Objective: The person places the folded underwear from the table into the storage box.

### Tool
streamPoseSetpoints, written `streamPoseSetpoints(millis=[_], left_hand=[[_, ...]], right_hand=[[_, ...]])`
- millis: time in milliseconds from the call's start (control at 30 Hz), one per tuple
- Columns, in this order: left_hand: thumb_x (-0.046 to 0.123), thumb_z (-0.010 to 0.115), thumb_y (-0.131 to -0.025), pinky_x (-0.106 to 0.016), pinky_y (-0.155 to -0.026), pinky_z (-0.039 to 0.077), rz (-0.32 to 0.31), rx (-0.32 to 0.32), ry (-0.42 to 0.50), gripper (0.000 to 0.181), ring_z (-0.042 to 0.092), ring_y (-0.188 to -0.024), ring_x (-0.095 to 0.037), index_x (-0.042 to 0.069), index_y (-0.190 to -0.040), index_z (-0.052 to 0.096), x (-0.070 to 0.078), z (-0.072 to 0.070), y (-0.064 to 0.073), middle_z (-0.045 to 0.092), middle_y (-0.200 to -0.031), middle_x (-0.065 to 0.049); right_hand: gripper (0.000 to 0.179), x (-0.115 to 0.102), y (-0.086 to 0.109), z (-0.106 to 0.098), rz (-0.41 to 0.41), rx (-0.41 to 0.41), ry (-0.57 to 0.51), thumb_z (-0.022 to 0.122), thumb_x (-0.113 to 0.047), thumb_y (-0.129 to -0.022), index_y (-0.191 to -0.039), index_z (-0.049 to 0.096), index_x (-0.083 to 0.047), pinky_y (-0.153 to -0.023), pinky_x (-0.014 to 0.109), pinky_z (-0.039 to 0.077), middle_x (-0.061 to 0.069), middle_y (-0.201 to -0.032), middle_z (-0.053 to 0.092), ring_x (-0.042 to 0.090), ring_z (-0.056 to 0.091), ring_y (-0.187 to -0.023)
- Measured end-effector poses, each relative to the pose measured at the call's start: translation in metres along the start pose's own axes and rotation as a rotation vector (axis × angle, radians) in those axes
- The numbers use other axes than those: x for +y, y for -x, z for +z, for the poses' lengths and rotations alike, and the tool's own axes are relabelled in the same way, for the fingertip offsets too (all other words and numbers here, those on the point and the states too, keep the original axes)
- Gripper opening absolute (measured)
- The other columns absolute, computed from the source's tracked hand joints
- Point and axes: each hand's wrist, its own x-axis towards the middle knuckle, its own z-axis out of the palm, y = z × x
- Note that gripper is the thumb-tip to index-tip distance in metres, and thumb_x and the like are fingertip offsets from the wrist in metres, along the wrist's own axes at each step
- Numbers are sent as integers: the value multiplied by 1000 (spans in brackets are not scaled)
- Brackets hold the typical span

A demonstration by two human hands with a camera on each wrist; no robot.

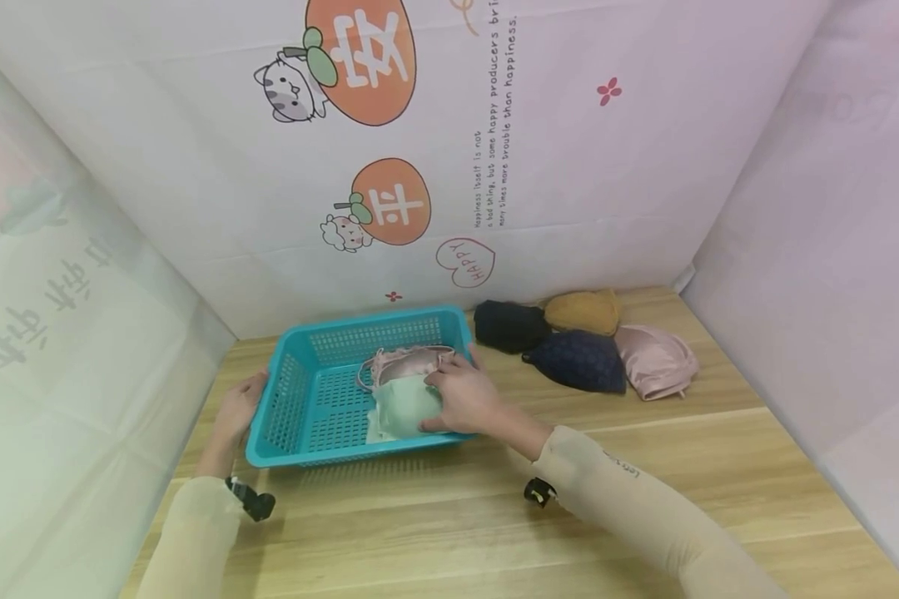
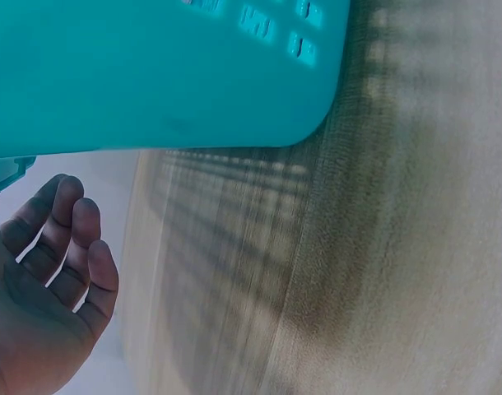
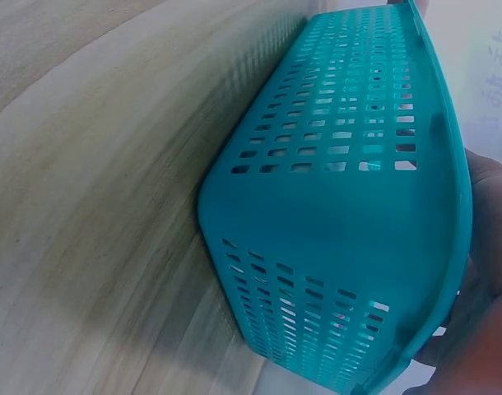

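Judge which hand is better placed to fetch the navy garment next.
Right, most likely: the right hand is over the right end of the basket, nearer the navy garment. The left hand is at the opposite end, with the basket between.

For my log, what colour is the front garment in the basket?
The front garment is pale mint green, showing best in the head view.
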Motion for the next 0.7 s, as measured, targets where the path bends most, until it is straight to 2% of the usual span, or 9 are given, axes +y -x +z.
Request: streamPoseSetpoints(millis=[133, 333, 400, 600, 700], left_hand=[[76, 18, -96, -26, -72, 55, 0, -5, 1, 97, 68, -93, -23, -1, -151, 38, 0, -1, 1, 57, -134, -31], [75, 17, -96, -25, -72, 53, -6, -3, -17, 96, 67, -97, -25, -1, -150, 39, 1, 0, 1, 56, -135, -31], [75, 17, -96, -24, -72, 52, -6, -2, -24, 96, 67, -99, -27, -2, -150, 39, 1, 1, 1, 56, -135, -31], [74, 18, -97, -24, -73, 52, -4, 3, -23, 96, 66, -105, -33, -3, -150, 38, 1, 1, 1, 55, -137, -32], [75, 18, -97, -24, -73, 52, -5, 6, -23, 96, 65, -107, -35, -3, -151, 37, 1, 1, 1, 54, -138, -32]], right_hand=[[67, 2, 1, 1, -1, 4, -7, 76, -68, -75, -124, 69, -22, -123, 64, 13, 2, -132, 66, 31, 50, -135], [60, 3, 3, 2, -11, -6, -26, 75, -64, -78, -122, 69, -25, -122, 63, 19, -1, -127, 69, 26, 54, -127], [58, 4, 4, 2, -21, 14, -26, 76, -63, -78, -121, 70, -25, -120, 60, 25, -2, -124, 70, 25, 56, -122], [51, 6, 9, -5, -61, 128, -75, 80, -55, -77, -114, 73, -20, -102, 47, 44, -4, -111, 73, 20, 60, -100], [49, 7, 11, -10, -77, 153, -119, 80, -51, -79, -113, 74, -16, -93, 41, 50, -3, -109, 74, 19, 61, -96]])
